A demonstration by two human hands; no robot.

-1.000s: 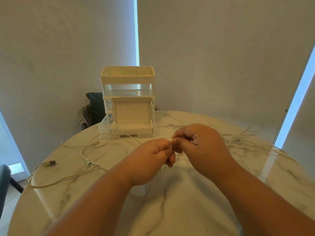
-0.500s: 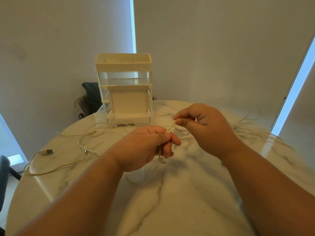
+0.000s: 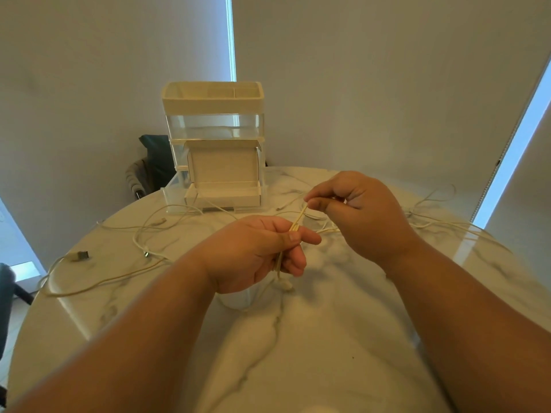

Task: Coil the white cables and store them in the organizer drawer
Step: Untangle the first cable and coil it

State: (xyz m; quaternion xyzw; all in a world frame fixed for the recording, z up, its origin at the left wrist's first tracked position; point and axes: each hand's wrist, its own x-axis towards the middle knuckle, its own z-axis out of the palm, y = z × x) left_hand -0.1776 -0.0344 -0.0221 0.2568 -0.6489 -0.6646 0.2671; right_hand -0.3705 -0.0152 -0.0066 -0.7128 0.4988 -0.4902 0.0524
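Marble table (image 3: 328, 353), organizer (image 3: 213, 99) behind, loose cables (image 3: 98, 281) around; left hand (image 3: 253, 257), right hand (image 3: 357, 210) pinch cable (image 3: 299, 220).

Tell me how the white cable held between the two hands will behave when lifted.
The white cable is probably floppy: below the left hand its plug end dangles toward the table. Likely light: the right hand holds it by a fingertip pinch. The strands bunched in the left hand may spring apart if released.

Dim warm interior, bright daylight slits between blinds, tabletop (image 3: 343, 338) glare, wide-angle edge distortion
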